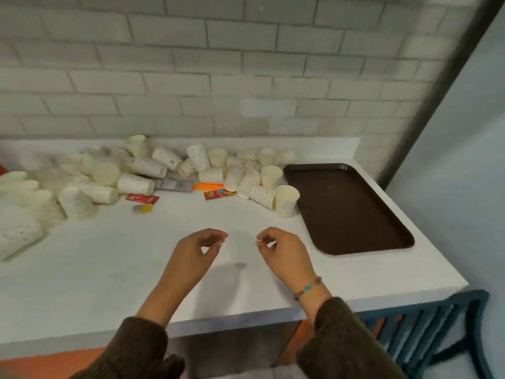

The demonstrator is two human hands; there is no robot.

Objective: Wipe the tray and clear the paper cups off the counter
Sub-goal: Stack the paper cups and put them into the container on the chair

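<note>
Wiping seems not begun: left hand (198,251) and right hand (281,251) hover, fingers curled, pinching anything unclear; the tray (355,212) first needs a cloth

A red sauce packet (142,199) lies flat, well beyond the left grip (195,253) and off to its left. Just on the near side of it sits a small yellow piece (143,208), too blurred to name. A second red packet (218,193) lies well beyond the right grip (281,251). An orange wrapper (207,186) is just behind it, and a grey packet (175,184) is left of that. A pale brick wall (218,77) rises far beyond both grips. A teal slatted chair (437,324) stands right of the right grip, lower down.
</note>
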